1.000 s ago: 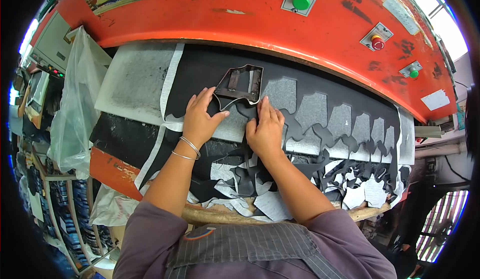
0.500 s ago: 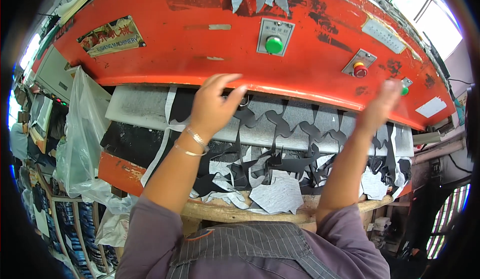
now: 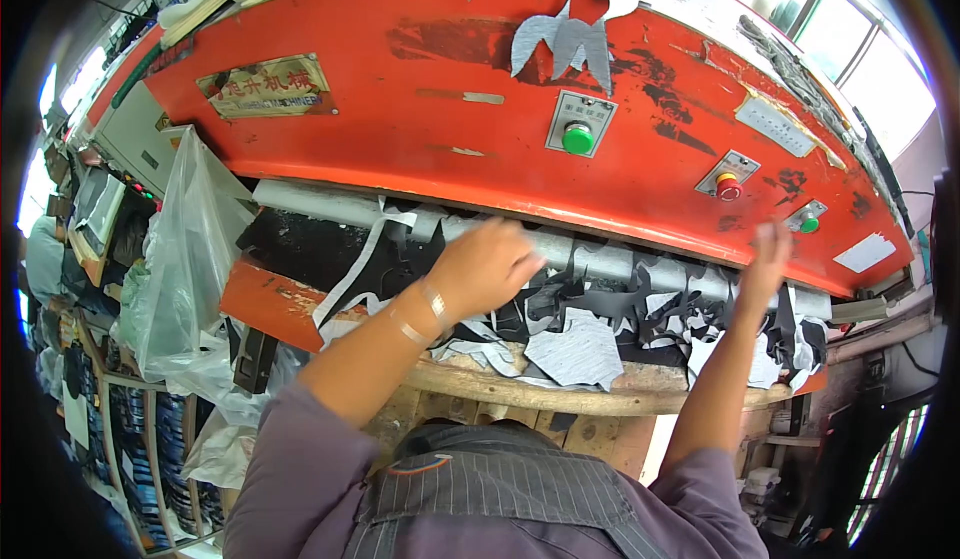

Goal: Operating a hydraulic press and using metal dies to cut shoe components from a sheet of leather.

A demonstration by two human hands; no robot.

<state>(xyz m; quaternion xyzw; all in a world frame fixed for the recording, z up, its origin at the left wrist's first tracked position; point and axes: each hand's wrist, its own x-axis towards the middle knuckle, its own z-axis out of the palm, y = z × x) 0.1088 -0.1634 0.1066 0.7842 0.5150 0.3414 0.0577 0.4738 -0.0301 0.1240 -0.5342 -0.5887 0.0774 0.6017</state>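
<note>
My left hand (image 3: 487, 267), with two bracelets at its wrist, hovers over the near part of the press bed. Its fingers are curled and partly blurred, and whatever they hold does not show. Beneath and beside it lies dark cut-out sheet scrap (image 3: 610, 304) in a tangled web. My right hand (image 3: 763, 264) is farther right, above the bed's right part. Its fingers point up and away, extended though smeared by motion, close to the red machine front. A pale grey angular piece (image 3: 575, 349) lies on top of the scraps at the near edge.
The red press head (image 3: 420, 149) spans the far side, carrying a green button (image 3: 578, 138), a red knob (image 3: 729, 188) and a smaller green button (image 3: 808, 224). A pale cutting board (image 3: 330, 202) runs under it. Clear plastic bags (image 3: 190, 269) hang at the left.
The view has shifted. My left hand has come away from the press front toward me, its fingers now curled. My right hand has moved lower, away from the small green button. The scrap web looks more bunched.
</note>
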